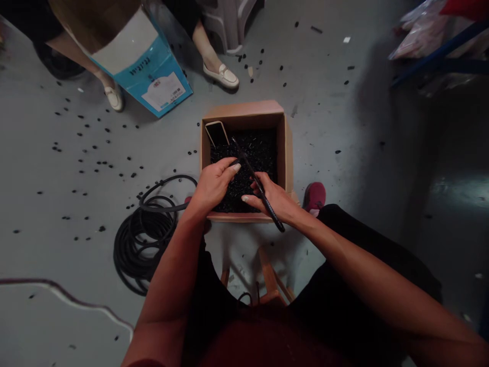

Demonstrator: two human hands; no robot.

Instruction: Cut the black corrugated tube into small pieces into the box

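My left hand (pixel 217 181) is closed, thumb and fingers pinching the end of a black hose (pixel 164 208) over an open cardboard box (pixel 288 163). From that hand the hose runs back to a coil on the floor. My right hand (pixel 272 196) holds a long, slim, dark tool (pixel 255 176) slanting across the palm. Its thin tip points away from me, just beyond the left fingertips, and its thicker end lies over my wrist. I cannot tell exactly what tool it is. Many short black pieces (pixel 263 145) fill the box below both hands.
A phone-like dark rectangle with a light rim (pixel 217 133) leans in the box's far left corner. Black bits are scattered on the floor. Another person's shoes (pixel 223 76) flank a blue carton (pixel 164 86). A pale stool (pixel 229 25) and a blue frame (pixel 431 63) stand farther off.
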